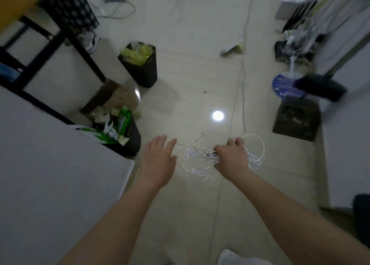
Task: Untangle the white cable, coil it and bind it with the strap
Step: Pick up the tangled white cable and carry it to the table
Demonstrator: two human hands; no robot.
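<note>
Gripping tangled white cable point(197, 160), right hand point(232, 158) fingers clamped; left hand point(158, 160) fingers apart, empty; cable likely light, limp, best taken at a free end.

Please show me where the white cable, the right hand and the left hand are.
white cable point(197, 169): head view, on its dangling loops.
right hand point(232, 157): head view, on its back.
left hand point(158, 157): head view, on its back.
</note>
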